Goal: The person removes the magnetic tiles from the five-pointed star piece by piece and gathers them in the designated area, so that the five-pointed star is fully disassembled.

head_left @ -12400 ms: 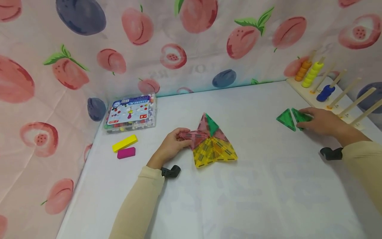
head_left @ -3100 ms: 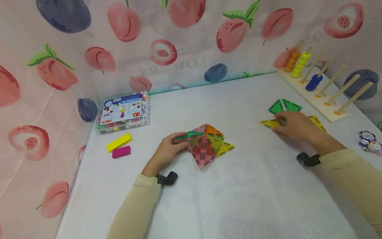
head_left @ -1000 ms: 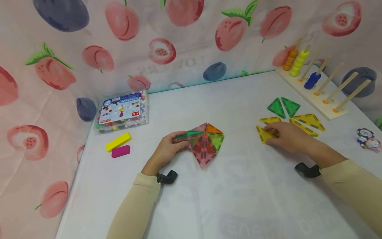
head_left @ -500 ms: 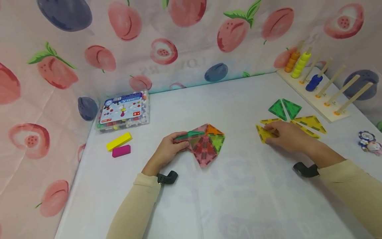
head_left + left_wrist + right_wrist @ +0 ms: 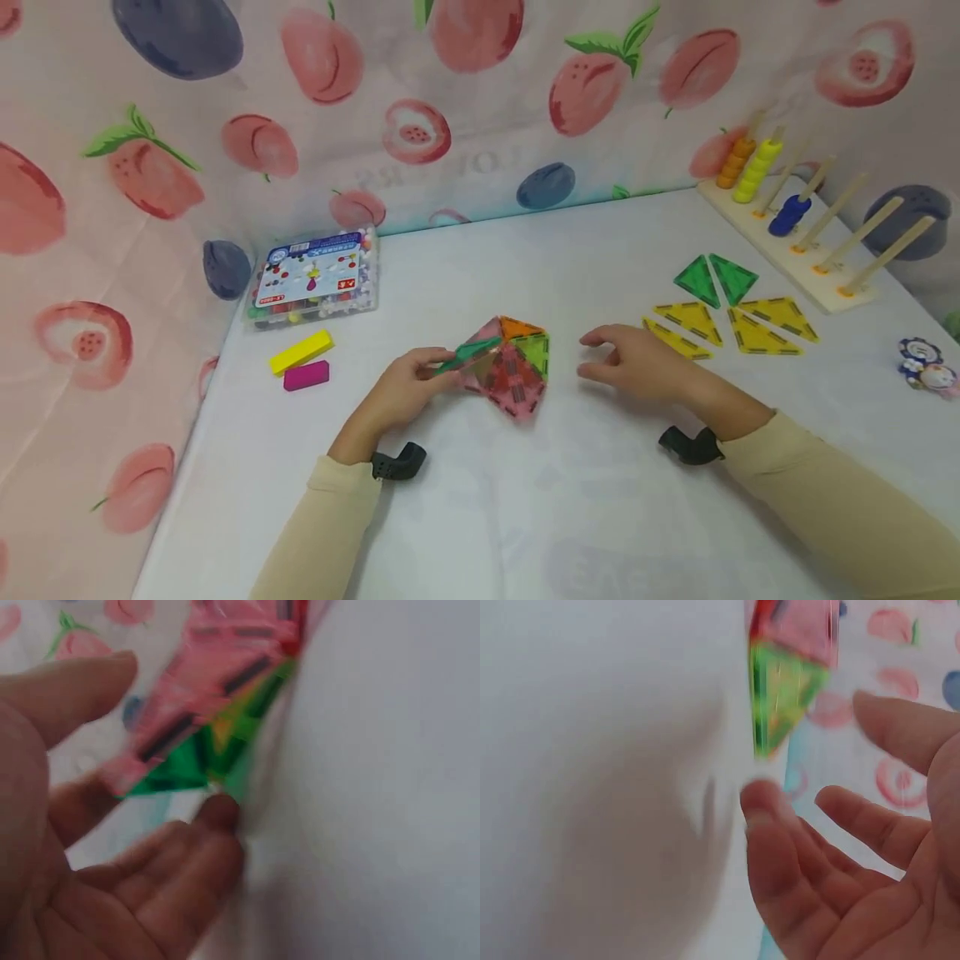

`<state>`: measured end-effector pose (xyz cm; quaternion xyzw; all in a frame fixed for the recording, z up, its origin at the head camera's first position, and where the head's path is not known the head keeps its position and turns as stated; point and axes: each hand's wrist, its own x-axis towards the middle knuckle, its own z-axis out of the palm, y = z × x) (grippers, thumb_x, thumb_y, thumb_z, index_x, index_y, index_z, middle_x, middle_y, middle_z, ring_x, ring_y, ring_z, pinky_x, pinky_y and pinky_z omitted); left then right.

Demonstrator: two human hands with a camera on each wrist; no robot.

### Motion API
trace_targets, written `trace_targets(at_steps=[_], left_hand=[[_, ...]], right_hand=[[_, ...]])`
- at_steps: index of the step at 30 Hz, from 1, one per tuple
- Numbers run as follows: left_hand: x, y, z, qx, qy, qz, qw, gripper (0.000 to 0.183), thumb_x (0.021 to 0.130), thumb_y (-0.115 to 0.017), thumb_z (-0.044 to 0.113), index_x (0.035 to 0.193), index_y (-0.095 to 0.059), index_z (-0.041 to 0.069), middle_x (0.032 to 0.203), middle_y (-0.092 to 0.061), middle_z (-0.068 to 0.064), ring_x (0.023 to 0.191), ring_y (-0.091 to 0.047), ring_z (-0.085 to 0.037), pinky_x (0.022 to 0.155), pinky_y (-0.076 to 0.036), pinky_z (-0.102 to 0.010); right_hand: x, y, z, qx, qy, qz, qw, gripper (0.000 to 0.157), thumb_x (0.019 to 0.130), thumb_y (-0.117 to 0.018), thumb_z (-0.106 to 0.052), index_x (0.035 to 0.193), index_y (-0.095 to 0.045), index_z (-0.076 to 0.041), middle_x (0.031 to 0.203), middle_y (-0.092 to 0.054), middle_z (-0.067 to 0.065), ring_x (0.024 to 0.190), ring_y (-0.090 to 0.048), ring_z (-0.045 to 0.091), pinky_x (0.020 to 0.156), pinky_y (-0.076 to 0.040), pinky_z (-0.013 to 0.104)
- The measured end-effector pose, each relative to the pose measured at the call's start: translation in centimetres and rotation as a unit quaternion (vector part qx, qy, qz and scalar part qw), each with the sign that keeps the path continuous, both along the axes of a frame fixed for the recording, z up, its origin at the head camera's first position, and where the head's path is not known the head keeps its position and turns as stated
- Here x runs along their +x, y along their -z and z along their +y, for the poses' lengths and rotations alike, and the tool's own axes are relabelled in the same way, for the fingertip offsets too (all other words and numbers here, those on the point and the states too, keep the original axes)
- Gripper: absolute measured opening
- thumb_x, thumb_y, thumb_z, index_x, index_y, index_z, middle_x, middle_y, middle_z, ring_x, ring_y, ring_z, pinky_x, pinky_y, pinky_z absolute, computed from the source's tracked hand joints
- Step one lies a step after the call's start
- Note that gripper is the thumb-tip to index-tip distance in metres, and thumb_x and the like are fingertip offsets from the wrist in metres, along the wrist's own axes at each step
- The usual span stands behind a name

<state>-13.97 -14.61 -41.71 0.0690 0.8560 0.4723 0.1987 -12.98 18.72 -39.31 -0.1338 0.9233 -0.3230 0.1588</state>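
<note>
In the head view, a small three-dimensional build of translucent magnetic tiles point(image 5: 517, 375) in pink, red, orange and green stands mid-table. At its left corner my left hand point(image 5: 401, 387) touches it with the fingertips. The left wrist view, blurred, has the thumb apart from the pink tile point(image 5: 217, 675) and fingertips at the green corner. To the right of the build, my right hand point(image 5: 645, 362) hovers with nothing in it, thumb and fingers spread apart. Its fingertips are short of the light green tile point(image 5: 784, 694) in the right wrist view.
Several loose yellow triangle tiles point(image 5: 765, 332) and two green triangle tiles point(image 5: 697, 282) lie at the right. Behind them stands a wooden peg board point(image 5: 776, 242) with rings. A bead box point(image 5: 311, 279), a yellow block point(image 5: 302, 352) and a magenta block point(image 5: 306, 376) sit at the left.
My right hand has left a yellow triangle tile among the loose ones and moved left towards the build. The build has turned slightly. Earlier, yellow tiles were still attached to it.
</note>
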Motion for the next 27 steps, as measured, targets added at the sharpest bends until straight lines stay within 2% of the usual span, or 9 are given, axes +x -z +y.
trace_targets(at_steps=[2,5,7,8,10,12,16,21,27], left_hand=[[1.5,-0.9,-0.1,-0.017,0.038,0.002,0.9991,0.046,0.076,-0.065,0.048,0.114,-0.059,0.024,0.115,-0.053,0.004,0.096,-0.054,-0.015,0.075,-0.046,-0.033],[3.5,-1.8,0.1,-0.025,0.117,-0.005,0.9928,0.042,0.078,-0.064,0.046,0.114,-0.060,0.022,0.106,-0.058,0.007,0.092,-0.055,-0.011,0.076,-0.046,-0.030],[4.2,-2.0,0.3,-0.024,0.148,-0.011,0.9887,0.042,0.080,-0.063,0.044,0.114,-0.060,0.021,0.103,-0.060,0.008,0.091,-0.055,-0.008,0.078,-0.045,-0.030],[4.2,-1.9,0.3,-0.022,0.151,-0.011,0.9882,0.042,0.080,-0.062,0.044,0.115,-0.059,0.020,0.104,-0.060,0.009,0.092,-0.055,-0.007,0.079,-0.045,-0.029],[3.9,-1.6,0.4,-0.019,0.129,-0.012,0.9914,0.044,0.081,-0.062,0.043,0.117,-0.058,0.020,0.106,-0.059,0.009,0.093,-0.055,-0.007,0.080,-0.045,-0.030],[3.0,-1.2,0.5,-0.019,0.089,-0.004,0.9958,0.046,0.081,-0.063,0.043,0.120,-0.055,0.020,0.111,-0.057,0.008,0.096,-0.054,-0.008,0.081,-0.045,-0.031],[0.4,0.1,1.3,-0.027,0.046,0.031,0.9981,0.047,0.079,-0.065,0.041,0.122,-0.054,0.023,0.115,-0.054,0.006,0.100,-0.052,-0.011,0.083,-0.044,-0.033],[-1.9,1.1,2.4,-0.036,0.064,0.054,0.9959,0.039,0.079,-0.064,0.043,0.115,-0.058,0.029,0.107,-0.057,0.009,0.093,-0.052,-0.012,0.083,-0.042,-0.034],[-2.9,1.3,2.4,-0.039,0.082,0.062,0.9940,0.032,0.079,-0.066,0.039,0.110,-0.061,0.031,0.100,-0.059,0.015,0.087,-0.052,-0.010,0.080,-0.042,-0.031]], right_hand=[[0.1,0.3,-1.0,-0.020,-0.013,-0.031,0.999,0.060,0.080,-0.059,-0.052,0.125,-0.049,-0.013,0.119,-0.053,0.005,0.080,-0.055,0.015,0.068,-0.048,0.029],[0.1,0.6,-1.9,-0.032,-0.027,-0.048,0.998,0.063,0.080,-0.054,-0.056,0.127,-0.047,-0.014,0.122,-0.051,0.006,0.086,-0.057,0.016,0.074,-0.047,0.035],[-0.1,0.8,-2.0,-0.038,-0.032,-0.049,0.998,0.061,0.081,-0.053,-0.056,0.126,-0.047,-0.014,0.121,-0.051,0.005,0.093,-0.055,0.018,0.081,-0.045,0.039],[-0.3,1.0,-2.1,-0.042,-0.032,-0.049,0.997,0.060,0.081,-0.053,-0.055,0.125,-0.048,-0.014,0.120,-0.051,0.005,0.095,-0.054,0.020,0.082,-0.044,0.041],[-0.6,1.1,-2.1,-0.056,-0.028,-0.059,0.996,0.057,0.081,-0.055,-0.053,0.123,-0.049,-0.014,0.118,-0.052,0.004,0.099,-0.052,0.022,0.085,-0.042,0.042],[-1.0,1.3,-2.1,-0.076,-0.024,-0.075,0.994,0.056,0.081,-0.058,-0.050,0.122,-0.050,-0.014,0.117,-0.052,0.004,0.100,-0.052,0.022,0.086,-0.042,0.042],[-1.8,1.4,-2.1,-0.103,-0.023,-0.091,0.990,0.056,0.080,-0.061,-0.047,0.122,-0.051,-0.013,0.116,-0.051,0.004,0.102,-0.050,0.024,0.088,-0.039,0.043],[-2.6,1.7,-2.2,-0.097,-0.027,-0.094,0.990,0.058,0.079,-0.060,-0.050,0.122,-0.051,-0.014,0.117,-0.051,0.003,0.106,-0.047,0.024,0.090,-0.037,0.043],[-3.2,1.8,-1.6,-0.074,-0.046,-0.098,0.991,0.058,0.079,-0.059,-0.053,0.123,-0.051,-0.017,0.114,-0.053,0.001,0.102,-0.049,0.021,0.089,-0.038,0.041]])
